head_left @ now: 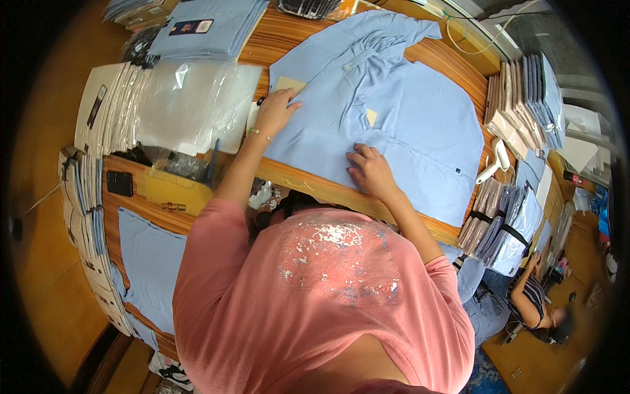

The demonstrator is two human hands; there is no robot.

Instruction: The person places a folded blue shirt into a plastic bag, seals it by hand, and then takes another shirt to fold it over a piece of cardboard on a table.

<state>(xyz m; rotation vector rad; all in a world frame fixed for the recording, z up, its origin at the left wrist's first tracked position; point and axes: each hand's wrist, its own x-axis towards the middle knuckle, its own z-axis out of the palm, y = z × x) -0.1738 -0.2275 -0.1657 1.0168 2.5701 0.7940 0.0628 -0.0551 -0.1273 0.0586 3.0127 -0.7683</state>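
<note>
A light blue shirt (pixel 420 118) lies spread over the wood-grain table, its upper part rumpled in folds. At the shirt's left edge my left hand (pixel 277 113) rests, thumb and fingers apart, its fingertips by a beige card (pixel 289 84) on the cloth. Nearer to me, my right hand (pixel 373 172) lies on the lower part of the shirt with its fingers loosely bent and apart. A small pale yellow piece (pixel 371 117) shows among the folds at mid-shirt. Close to the right edge sits a small dark tag (pixel 458 171).
Clear plastic bags (pixel 197 98) and folded shirts (pixel 203 29) are stacked left. A phone (pixel 119 183) lies nearer. Along the right edge are a white-handled lint roller (pixel 497 161), bagged shirts (pixel 518 105) and strapped bundles (pixel 502 223). Another person (pixel 528 299) sits at far right.
</note>
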